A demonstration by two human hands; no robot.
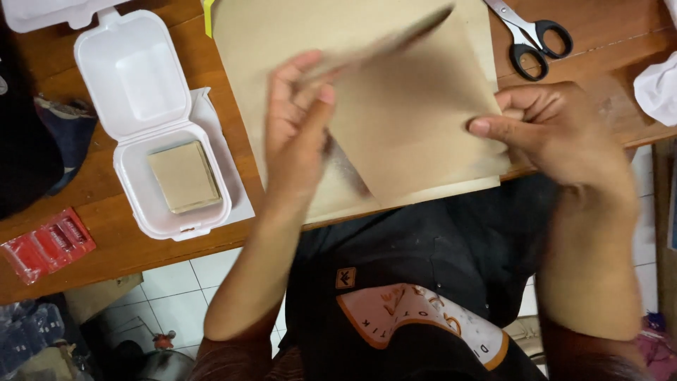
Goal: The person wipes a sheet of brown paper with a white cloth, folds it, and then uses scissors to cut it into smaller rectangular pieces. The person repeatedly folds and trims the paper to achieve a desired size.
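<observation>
1. The left hand (pixel 300 123) has its fingers (pixel 285 85) nearly straight and close together, pinching the lifted, blurred edge of a brown paper sheet (pixel 416 120) against the thumb.
2. The right hand (pixel 557 130) curls its fingers, thumb (pixel 493 128) extended, gripping the sheet's opposite edge.
3. The sheet lies between both hands, above a brown paper stack (pixel 254 42) on the wooden table (pixel 106 233).
4. One open white foam box (pixel 151 120) sits beyond the left fingers, holding one folded brown paper pad (pixel 185 176).
5. One pair of scissors (pixel 532 35) lies above the right fingers.

brown paper sheet (pixel 416 120) | top layer lifted, blurred | held at both sides | over wooden table edge
</observation>
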